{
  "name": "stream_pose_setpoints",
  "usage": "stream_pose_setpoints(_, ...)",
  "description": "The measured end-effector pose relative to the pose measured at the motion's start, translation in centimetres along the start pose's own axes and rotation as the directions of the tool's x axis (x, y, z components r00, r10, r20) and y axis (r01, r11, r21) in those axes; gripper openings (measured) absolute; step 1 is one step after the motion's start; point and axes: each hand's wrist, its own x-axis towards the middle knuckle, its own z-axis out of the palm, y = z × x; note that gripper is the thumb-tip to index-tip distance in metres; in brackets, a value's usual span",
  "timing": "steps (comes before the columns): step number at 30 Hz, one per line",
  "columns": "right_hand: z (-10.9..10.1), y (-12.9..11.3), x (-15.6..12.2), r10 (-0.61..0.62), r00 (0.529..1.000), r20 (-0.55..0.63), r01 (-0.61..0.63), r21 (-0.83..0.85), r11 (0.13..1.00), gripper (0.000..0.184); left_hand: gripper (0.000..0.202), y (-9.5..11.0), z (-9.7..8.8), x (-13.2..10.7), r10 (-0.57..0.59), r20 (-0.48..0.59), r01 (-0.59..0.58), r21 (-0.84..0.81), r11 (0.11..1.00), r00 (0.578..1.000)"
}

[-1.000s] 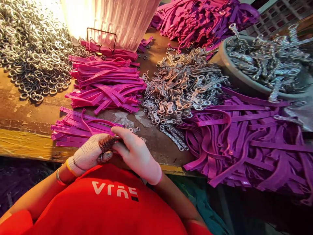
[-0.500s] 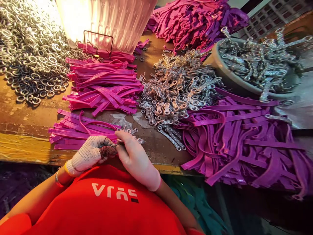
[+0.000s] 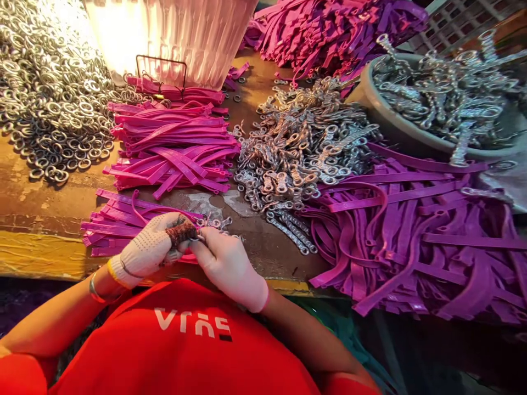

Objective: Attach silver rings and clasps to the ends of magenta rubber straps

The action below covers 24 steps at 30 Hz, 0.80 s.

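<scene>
My left hand (image 3: 152, 247), in a dotted white knit glove with dark, worn fingertips, is closed in a pinch. Fingertip to fingertip with it is my right hand (image 3: 230, 269), in a smooth pale glove and also closed. Between them shows a glint of a small metal piece (image 3: 200, 237), mostly covered by the fingers. A bit of pink strap shows just under the hands; whether it is held I cannot tell. Behind the left hand lies a bundle of magenta straps (image 3: 109, 222), with small metal links (image 3: 218, 222) at its right end.
Metal rings (image 3: 49, 120) are heaped at left. Bundled pink straps (image 3: 173, 137) lie beyond my hands, before a lit translucent bin (image 3: 197, 44). Twisted metal links (image 3: 296, 148) are piled centrally. Right are a bucket (image 3: 366, 93) of links and loose purple straps (image 3: 411, 236).
My hands have stayed together, with the left fingers turned and the right hand slightly higher. Pink strap now shows under the fingertips. The view has shifted slightly.
</scene>
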Motion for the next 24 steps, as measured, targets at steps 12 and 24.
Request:
stream_pose_setpoints(12, -1.5, 3.4, 12.2, 0.093, 0.994, -0.053, -0.071, 0.324, 0.943, 0.034, 0.035, 0.7, -3.3, 4.2, 0.066, -0.138, -0.074, -0.052, 0.996, 0.988)
stream_pose_setpoints(24, -2.4, 0.3, 8.7, 0.157, 0.987, 0.031, -0.148, 0.559, 0.816, 0.031, 0.026, 0.7, -3.4, 5.0, 0.044, -0.105, -0.067, -0.231, 0.971, 0.993)
